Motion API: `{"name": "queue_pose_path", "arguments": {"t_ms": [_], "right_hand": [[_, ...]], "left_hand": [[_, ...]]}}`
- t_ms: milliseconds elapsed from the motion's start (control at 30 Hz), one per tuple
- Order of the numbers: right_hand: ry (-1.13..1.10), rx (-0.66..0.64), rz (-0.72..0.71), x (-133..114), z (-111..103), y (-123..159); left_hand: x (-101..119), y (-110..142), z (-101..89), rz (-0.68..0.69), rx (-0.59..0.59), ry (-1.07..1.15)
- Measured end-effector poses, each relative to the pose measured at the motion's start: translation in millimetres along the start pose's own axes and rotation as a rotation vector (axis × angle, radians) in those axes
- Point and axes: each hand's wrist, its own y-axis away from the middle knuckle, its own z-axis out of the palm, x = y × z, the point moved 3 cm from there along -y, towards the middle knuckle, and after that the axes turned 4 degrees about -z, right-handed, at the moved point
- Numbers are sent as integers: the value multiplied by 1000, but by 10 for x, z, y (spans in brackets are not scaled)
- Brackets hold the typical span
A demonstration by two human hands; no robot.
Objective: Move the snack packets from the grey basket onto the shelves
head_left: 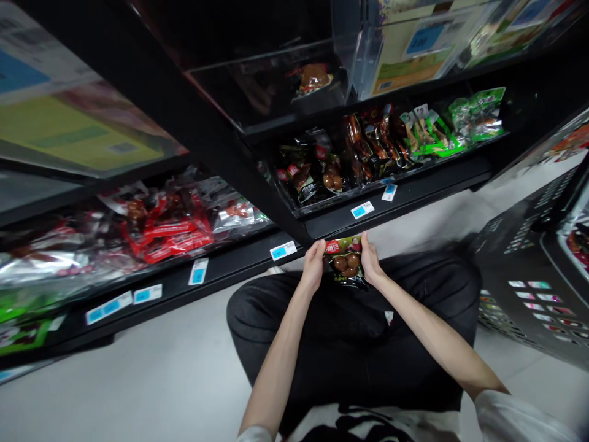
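Observation:
Held between both hands is a dark snack packet (346,263) with a red label and round brown pieces, perhaps braised eggs, pictured or showing on its front. My left hand (315,264) grips its left edge, and my right hand (370,261) grips the right edge. The packet is above my crossed legs, just in front of the shelf edge. Closest to it on the bottom shelf lie similar dark packets (301,178), with brown vacuum-packed meat snacks (375,144) beside them.
Green packets (432,132) fill the bottom shelf's right end; red packets (168,227) lie in the left bay. A black upright (230,135) divides the bays. Price tags (362,210) line the shelf edge. A grey basket (529,264) with goods stands on my right.

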Motion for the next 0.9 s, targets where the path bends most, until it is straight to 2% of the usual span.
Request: {"name": "queue_pose_path", "arguments": {"t_ms": [333, 600, 767, 900], "right_hand": [[18, 28, 8, 57, -16, -32], [15, 17, 14, 58, -16, -23], [-12, 56, 56, 26, -18, -10], [-38, 101, 77, 18, -28, -22]], "left_hand": [[-66, -39, -34, -6, -12, -80], [-53, -22, -25, 7, -11, -64], [14, 3, -22, 105, 19, -190], [59, 28, 31, 167, -20, -271]]}}
